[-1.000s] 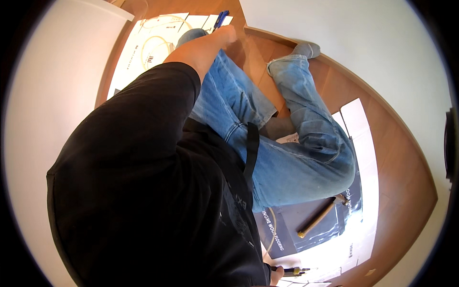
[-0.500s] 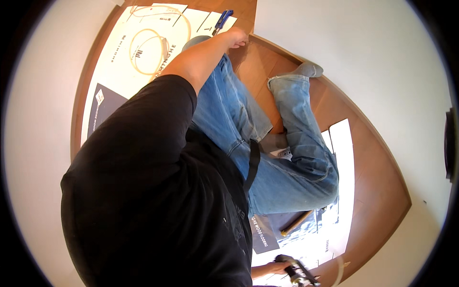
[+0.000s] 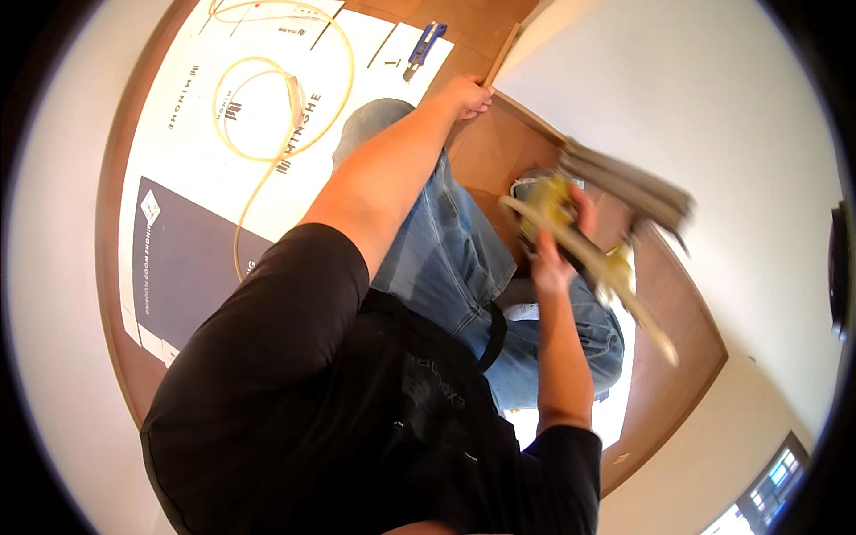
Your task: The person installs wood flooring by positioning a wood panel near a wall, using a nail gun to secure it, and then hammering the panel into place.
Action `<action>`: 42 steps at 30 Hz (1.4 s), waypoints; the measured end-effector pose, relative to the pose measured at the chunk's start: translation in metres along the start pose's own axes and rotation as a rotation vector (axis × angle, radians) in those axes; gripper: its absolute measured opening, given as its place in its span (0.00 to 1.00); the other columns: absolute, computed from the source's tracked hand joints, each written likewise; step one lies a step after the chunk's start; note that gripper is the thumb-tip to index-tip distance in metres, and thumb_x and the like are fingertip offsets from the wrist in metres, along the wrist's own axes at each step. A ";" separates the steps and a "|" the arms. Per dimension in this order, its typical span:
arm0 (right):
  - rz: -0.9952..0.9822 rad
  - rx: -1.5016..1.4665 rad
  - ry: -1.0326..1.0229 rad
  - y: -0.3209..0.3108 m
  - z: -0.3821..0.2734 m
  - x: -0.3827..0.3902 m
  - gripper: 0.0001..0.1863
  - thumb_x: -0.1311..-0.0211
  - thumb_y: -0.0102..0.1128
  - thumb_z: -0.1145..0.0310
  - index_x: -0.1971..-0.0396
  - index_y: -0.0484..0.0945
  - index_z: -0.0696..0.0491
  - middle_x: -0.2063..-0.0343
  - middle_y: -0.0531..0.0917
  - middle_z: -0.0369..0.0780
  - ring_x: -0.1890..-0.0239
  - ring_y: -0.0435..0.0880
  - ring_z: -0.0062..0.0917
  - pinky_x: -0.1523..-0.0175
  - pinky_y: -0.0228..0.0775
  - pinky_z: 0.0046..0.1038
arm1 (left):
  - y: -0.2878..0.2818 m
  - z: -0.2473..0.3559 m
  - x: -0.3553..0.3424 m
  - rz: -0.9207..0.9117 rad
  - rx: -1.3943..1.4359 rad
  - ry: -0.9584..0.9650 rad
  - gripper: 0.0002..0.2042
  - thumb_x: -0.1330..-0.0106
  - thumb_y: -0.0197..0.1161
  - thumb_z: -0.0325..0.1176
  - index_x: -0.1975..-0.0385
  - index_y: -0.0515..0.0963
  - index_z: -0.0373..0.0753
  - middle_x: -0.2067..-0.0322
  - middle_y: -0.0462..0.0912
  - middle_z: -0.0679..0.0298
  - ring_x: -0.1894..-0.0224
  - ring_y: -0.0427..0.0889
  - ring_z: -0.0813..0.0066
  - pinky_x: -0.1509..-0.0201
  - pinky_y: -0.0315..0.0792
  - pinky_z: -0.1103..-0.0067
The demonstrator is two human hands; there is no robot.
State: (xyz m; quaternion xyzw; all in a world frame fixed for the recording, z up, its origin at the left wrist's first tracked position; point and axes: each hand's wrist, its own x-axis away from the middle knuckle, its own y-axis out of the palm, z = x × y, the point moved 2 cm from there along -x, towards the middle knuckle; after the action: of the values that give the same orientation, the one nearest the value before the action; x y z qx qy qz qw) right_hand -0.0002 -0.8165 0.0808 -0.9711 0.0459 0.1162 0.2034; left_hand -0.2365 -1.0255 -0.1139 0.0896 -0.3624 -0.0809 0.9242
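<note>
My right hand (image 3: 555, 260) is wrapped round a yellow-green and grey nail gun (image 3: 563, 214), smeared by motion. A pale hose (image 3: 644, 325) runs beside the gun, which hangs over my bent right leg, close to the wall. Out in front, my left hand (image 3: 470, 96) has its fingers bent against a brown baseboard (image 3: 501, 59) at the wall's corner. They look closed on the board's edge, though its far side is hidden. A blue utility knife (image 3: 424, 50) lies on white printed cardboard (image 3: 308, 76), left of that hand.
A coiled yellowish hose (image 3: 252, 158) lies on the cardboard at the left. White walls (image 3: 695, 98) rise close on both sides of the wood floor (image 3: 682, 308). My jeans-clad legs (image 3: 428, 241) fill the middle. A window (image 3: 776, 477) shows at the lower right.
My right hand has brought the nail gun up from the lower edge to over my right leg. My left hand has shifted slightly right and down in the picture, still at the baseboard.
</note>
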 end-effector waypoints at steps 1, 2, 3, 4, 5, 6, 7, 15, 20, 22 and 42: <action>-0.027 -0.055 -0.029 0.026 0.015 -0.011 0.38 0.38 0.68 0.65 0.29 0.66 0.58 0.34 0.72 0.43 0.30 0.69 0.33 0.25 0.57 0.38 | 0.010 0.001 0.001 -0.074 -0.017 0.018 0.19 0.26 0.68 0.40 0.38 0.77 0.47 0.56 0.87 0.67 0.59 0.83 0.77 0.48 0.75 0.68; -0.044 -0.082 -0.008 0.063 0.026 -0.020 0.35 0.34 0.66 0.71 0.29 0.65 0.57 0.35 0.73 0.43 0.31 0.69 0.33 0.24 0.57 0.38 | 0.003 0.001 -0.005 0.048 0.009 0.011 0.21 0.26 0.68 0.38 0.35 0.76 0.43 0.58 0.87 0.65 0.62 0.84 0.76 0.54 0.78 0.71; -0.092 -0.036 -0.067 0.100 0.029 -0.030 0.34 0.33 0.64 0.76 0.28 0.64 0.57 0.35 0.73 0.43 0.31 0.69 0.34 0.25 0.58 0.38 | -0.017 -0.009 -0.014 0.085 0.010 0.017 0.21 0.26 0.68 0.38 0.35 0.76 0.43 0.58 0.87 0.65 0.62 0.84 0.76 0.54 0.78 0.71; -0.041 -0.035 -0.244 0.142 0.032 -0.037 0.34 0.34 0.64 0.78 0.29 0.65 0.57 0.35 0.72 0.43 0.32 0.71 0.34 0.27 0.61 0.37 | -0.045 -0.015 -0.022 0.176 0.076 0.118 0.23 0.25 0.67 0.36 0.33 0.74 0.40 0.60 0.87 0.64 0.64 0.84 0.75 0.58 0.78 0.73; -0.055 -0.137 -0.181 0.177 0.025 -0.037 0.33 0.34 0.64 0.79 0.30 0.65 0.58 0.36 0.73 0.43 0.35 0.72 0.34 0.29 0.64 0.37 | -0.074 -0.016 -0.026 0.263 0.136 0.213 0.25 0.25 0.66 0.34 0.31 0.72 0.37 0.61 0.87 0.62 0.66 0.84 0.75 0.62 0.79 0.76; 0.007 -0.055 -0.082 0.164 0.056 -0.033 0.33 0.34 0.64 0.79 0.30 0.65 0.58 0.37 0.73 0.43 0.35 0.72 0.33 0.29 0.64 0.36 | -0.027 -0.014 -0.017 0.134 0.032 0.228 0.28 0.25 0.66 0.32 0.28 0.67 0.31 0.64 0.87 0.58 0.68 0.84 0.74 0.66 0.79 0.80; 0.056 -0.020 0.004 0.165 0.079 -0.026 0.33 0.35 0.63 0.79 0.30 0.65 0.58 0.38 0.74 0.43 0.36 0.73 0.33 0.29 0.64 0.35 | -0.009 -0.009 -0.010 0.100 0.019 0.212 0.28 0.25 0.66 0.32 0.28 0.67 0.31 0.64 0.87 0.58 0.68 0.84 0.74 0.66 0.79 0.80; 0.040 0.367 -0.088 0.190 0.122 -0.015 0.32 0.38 0.67 0.73 0.33 0.69 0.57 0.41 0.78 0.48 0.34 0.74 0.43 0.24 0.60 0.44 | -0.010 0.013 0.021 0.148 -0.344 0.243 0.24 0.22 0.62 0.32 0.30 0.68 0.32 0.63 0.88 0.57 0.67 0.84 0.76 0.62 0.80 0.78; 0.137 0.194 -0.187 0.193 0.105 -0.033 0.26 0.41 0.69 0.71 0.42 0.75 0.59 0.44 0.78 0.46 0.34 0.71 0.49 0.26 0.61 0.51 | -0.018 0.002 0.013 0.215 -0.134 0.234 0.20 0.22 0.61 0.32 0.34 0.71 0.32 0.57 0.87 0.54 0.64 0.84 0.71 0.58 0.81 0.74; 0.150 0.136 -0.201 0.198 0.102 -0.036 0.28 0.43 0.72 0.70 0.41 0.75 0.57 0.45 0.79 0.45 0.36 0.74 0.46 0.25 0.58 0.57 | -0.043 -0.012 -0.001 0.158 -0.039 0.318 0.20 0.23 0.62 0.31 0.35 0.72 0.31 0.57 0.87 0.54 0.62 0.85 0.70 0.57 0.81 0.73; 0.164 -0.036 -0.015 0.185 0.117 -0.037 0.36 0.47 0.69 0.66 0.33 0.75 0.47 0.41 0.79 0.44 0.32 0.67 0.56 0.21 0.51 0.56 | -0.020 -0.014 0.018 -0.246 0.115 0.384 0.15 0.19 0.58 0.39 0.40 0.71 0.37 0.51 0.87 0.48 0.51 0.88 0.63 0.46 0.85 0.70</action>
State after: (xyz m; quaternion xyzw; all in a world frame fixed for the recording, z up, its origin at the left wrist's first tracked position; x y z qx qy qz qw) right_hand -0.0860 -0.9366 -0.0858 -0.9667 0.1215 0.1407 0.1760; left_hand -0.2157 -1.0477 -0.1166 0.1995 -0.1701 -0.1536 0.9527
